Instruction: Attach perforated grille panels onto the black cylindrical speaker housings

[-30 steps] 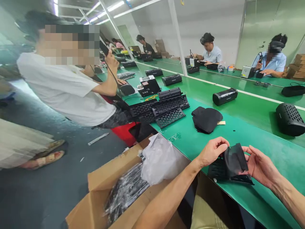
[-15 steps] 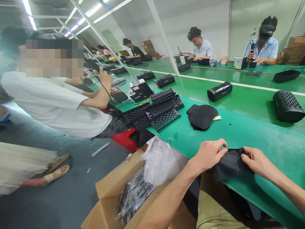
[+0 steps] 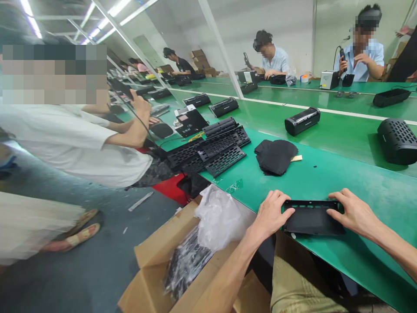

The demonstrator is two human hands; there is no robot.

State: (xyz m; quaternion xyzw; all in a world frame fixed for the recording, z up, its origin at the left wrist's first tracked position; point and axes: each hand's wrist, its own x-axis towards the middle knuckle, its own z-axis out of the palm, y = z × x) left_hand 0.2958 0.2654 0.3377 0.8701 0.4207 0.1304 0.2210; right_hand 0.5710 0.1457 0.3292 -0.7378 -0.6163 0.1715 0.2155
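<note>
Fingers spread, my left hand and right hand pressed the ends of a flat black slotted plastic panel, apparently fabric-lined, on the green workbench; unlined black perforated panels and a pile of soft black fabric pieces remained beyond.

Grille panel on workbench

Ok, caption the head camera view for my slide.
Left hand and right hand steady a black speaker grille on the green workbench.
</note>
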